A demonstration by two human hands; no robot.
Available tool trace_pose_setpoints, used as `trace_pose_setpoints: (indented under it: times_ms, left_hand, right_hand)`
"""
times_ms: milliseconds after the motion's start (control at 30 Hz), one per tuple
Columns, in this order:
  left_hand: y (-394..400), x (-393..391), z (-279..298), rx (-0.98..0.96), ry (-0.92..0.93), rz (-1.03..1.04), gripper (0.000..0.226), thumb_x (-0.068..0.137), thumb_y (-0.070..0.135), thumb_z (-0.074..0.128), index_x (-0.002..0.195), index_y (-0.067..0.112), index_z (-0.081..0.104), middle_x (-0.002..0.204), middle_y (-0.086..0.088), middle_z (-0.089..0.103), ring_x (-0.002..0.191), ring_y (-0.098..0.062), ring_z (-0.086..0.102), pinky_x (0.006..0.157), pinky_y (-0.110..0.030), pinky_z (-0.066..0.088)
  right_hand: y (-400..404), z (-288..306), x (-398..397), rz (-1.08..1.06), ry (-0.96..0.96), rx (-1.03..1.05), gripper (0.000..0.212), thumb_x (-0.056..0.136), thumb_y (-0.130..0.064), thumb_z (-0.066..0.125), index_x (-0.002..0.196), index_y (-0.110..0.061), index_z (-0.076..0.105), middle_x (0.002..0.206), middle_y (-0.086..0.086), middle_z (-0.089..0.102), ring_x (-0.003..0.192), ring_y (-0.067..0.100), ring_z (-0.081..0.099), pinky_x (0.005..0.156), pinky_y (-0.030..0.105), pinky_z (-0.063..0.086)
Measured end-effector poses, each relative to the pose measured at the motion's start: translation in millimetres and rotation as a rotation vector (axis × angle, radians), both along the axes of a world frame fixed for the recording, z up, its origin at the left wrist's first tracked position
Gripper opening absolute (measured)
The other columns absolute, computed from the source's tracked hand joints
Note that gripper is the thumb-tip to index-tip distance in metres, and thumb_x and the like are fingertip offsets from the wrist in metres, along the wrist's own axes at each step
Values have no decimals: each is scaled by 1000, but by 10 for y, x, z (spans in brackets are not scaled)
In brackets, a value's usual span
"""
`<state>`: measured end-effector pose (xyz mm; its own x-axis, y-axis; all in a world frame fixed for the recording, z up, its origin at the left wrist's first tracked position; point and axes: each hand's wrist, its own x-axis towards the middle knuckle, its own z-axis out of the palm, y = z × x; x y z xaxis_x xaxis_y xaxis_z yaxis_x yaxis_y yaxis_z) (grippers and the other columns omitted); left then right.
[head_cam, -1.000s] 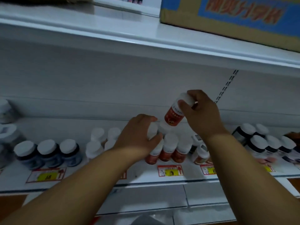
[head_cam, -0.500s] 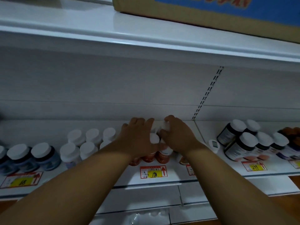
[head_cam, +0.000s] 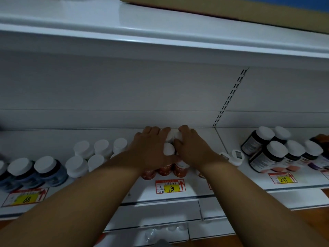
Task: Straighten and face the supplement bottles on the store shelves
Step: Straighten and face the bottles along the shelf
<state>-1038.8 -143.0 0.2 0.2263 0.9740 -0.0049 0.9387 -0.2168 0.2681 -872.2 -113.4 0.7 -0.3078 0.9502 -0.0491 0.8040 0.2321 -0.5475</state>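
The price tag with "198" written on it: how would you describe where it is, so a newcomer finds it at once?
Start at the front edge of the white shelf that carries the bottles. The price tag sits there, directly below the red-labelled bottles between the two hands. Unlike the neighbouring tags, its yellow patch reads "198".
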Motion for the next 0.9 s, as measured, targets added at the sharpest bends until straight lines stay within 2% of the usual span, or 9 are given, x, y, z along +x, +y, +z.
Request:
trace_pose_setpoints:
  times_ms: [100, 233, 367, 567, 700, 833, 900]
  left_hand:
    - [-10, -17, 1, 0, -10, -13, 109, 64, 89, 43, 151, 28, 16, 150, -1, 33, 137, -25, 29, 109, -46, 31]
    - [-39, -42, -8, 4, -34, -21, 106, 69, 83, 53, 151, 27, 17, 150, 0, 32, 137, -24, 28, 111, -45, 28]
    - [-33, -61, -32, 29, -56, -29, 107, 67, 83, 55, 150, 28, 19, 148, 0, 35, 135, -23, 30, 110, -44, 28]
    - [-13, -114, -57, 29, -50, -57, 113, 61, 89, 54, 149, 28, 19, 145, 1, 39, 131, -22, 34, 108, -45, 31]
    - [-23, -89, -56, 34, -13, -56, 114, 60, 90, 52, 148, 26, 19, 142, 1, 41, 128, -21, 36, 105, -44, 33]
    - [-34, -53, -36, 46, 14, -44, 114, 58, 89, 54, 146, 24, 23, 139, 0, 43, 127, -22, 38, 102, -42, 34]
    - [-36, -66, -33, 38, 13, -42, 113, 58, 90, 54, 145, 25, 24, 139, 0, 44, 126, -22, 38, 102, -42, 35]
  right_hand:
    - [-4, -9, -11, 6, -2, 0, 38, 98, -36, 43, 130, -16, 38, 118, 13, 48, 99, 30, 54, 88, 46, 48]
    - [40, -23, -4, 21, 31, 35, 35, 98, -34, 44, 128, -16, 42, 117, 12, 51, 96, 25, 53, 81, 36, 46]
    - [81, -41, 8, 39, 46, 15, 35, 99, -32, 44, 130, -16, 42, 114, 10, 48, 92, 21, 50, 75, 29, 38]
    - [188, -111, -48, 33, 59, -100, 33, 101, -31, 37, 132, -19, 41, 120, 15, 47, 97, 29, 56, 86, 36, 47]
    - [169, -134, -15, 24, 41, -35, 33, 101, -32, 37, 132, -19, 44, 116, 11, 49, 99, 27, 54, 85, 34, 44]
    - [184, -133, -13, 59, 63, 13, 32, 101, -27, 40, 128, -12, 48, 107, 19, 57, 91, 28, 57, 76, 34, 46]
    - [170, -116, -14, 80, 54, 23, 32, 102, -24, 40, 129, -9, 48, 107, 20, 57, 93, 28, 56, 76, 34, 46]
